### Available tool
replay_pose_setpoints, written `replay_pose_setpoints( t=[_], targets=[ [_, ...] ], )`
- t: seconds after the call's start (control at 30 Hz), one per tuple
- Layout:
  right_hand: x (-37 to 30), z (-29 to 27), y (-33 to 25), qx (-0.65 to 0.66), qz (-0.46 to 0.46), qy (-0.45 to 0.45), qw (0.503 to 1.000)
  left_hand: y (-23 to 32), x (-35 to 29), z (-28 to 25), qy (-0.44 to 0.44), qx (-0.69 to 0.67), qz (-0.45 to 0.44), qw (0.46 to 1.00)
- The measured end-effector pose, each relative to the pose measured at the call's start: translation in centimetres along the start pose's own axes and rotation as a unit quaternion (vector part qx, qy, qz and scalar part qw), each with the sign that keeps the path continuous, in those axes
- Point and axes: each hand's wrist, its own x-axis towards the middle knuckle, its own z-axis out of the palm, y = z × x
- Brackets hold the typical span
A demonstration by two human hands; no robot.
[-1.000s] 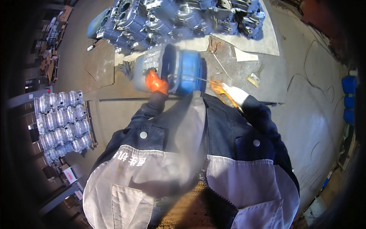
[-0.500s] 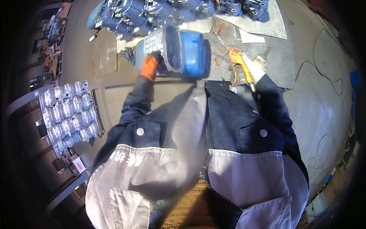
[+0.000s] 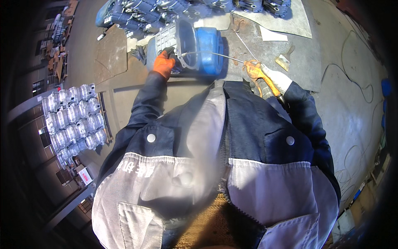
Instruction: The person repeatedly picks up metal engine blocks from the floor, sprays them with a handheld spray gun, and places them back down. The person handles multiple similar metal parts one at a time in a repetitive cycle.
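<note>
A grey cast-metal housing (image 3: 166,38) with a wide flanged opening lies on its side across a blue plastic drum (image 3: 210,52). My left hand (image 3: 164,65), in an orange and black glove, is closed on the housing's near edge. My right hand (image 3: 278,80), in a white glove, is wrapped around an orange air blow gun (image 3: 263,76). The gun's long thin nozzle points left, over the drum, and its tip reaches the housing's open mouth. Whether the tip touches metal I cannot tell. The left fingertips are partly hidden against the casting.
Several similar castings (image 3: 178,7) crowd the table's far side. A paintbrush (image 3: 285,60) and a white sheet (image 3: 273,35) lie to the right, a dark glove (image 3: 139,53) left of the drum. More silver castings (image 3: 74,120) are stacked at the left. A hose (image 3: 348,71) curls across the right-hand floor.
The blow gun's nozzle has swung from pointing away at the far table to pointing left into the housing's mouth. My left hand stays at the housing, which has shifted slightly.
</note>
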Motion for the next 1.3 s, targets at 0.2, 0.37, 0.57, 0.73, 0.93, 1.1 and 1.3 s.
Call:
replay_pose_setpoints(
  t=[0.2, 0.37, 0.57, 0.73, 0.93, 1.1, 1.3],
  targets=[
    [0.1, 0.3, 0.2, -0.037, -0.011, -0.005, 0.999, -0.5, 0.0, 0.2, 0.001, 0.0, 0.003, 1.0],
    [0.6, -0.7, 0.4, -0.098, -0.002, 0.013, 0.995, -1.5, 0.3, -0.1, -0.023, -0.056, 0.014, 0.998],
    [4.3, -5.1, 2.7, -0.298, 0.017, 0.101, 0.949, -1.9, 0.5, -0.5, -0.026, -0.074, 0.028, 0.997],
    [10.4, -7.1, 4.1, -0.246, -0.032, 0.106, 0.963, -1.6, 0.2, -0.7, 0.006, 0.023, -0.031, 0.999],
    [14.1, -4.8, 1.0, -0.481, -0.058, 0.219, 0.847, -2.0, 0.5, -0.5, 0.03, 0.024, -0.018, 0.999],
    [15.3, -2.3, -0.2, -0.541, -0.136, 0.2, 0.805, -1.5, 0.0, -0.2, 0.041, -0.06, -0.025, 0.997],
    [15.0, -1.8, -1.1, -0.507, -0.042, 0.215, 0.833, -4.3, 1.3, -2.6, 0.016, -0.275, -0.08, 0.958]
  ],
)
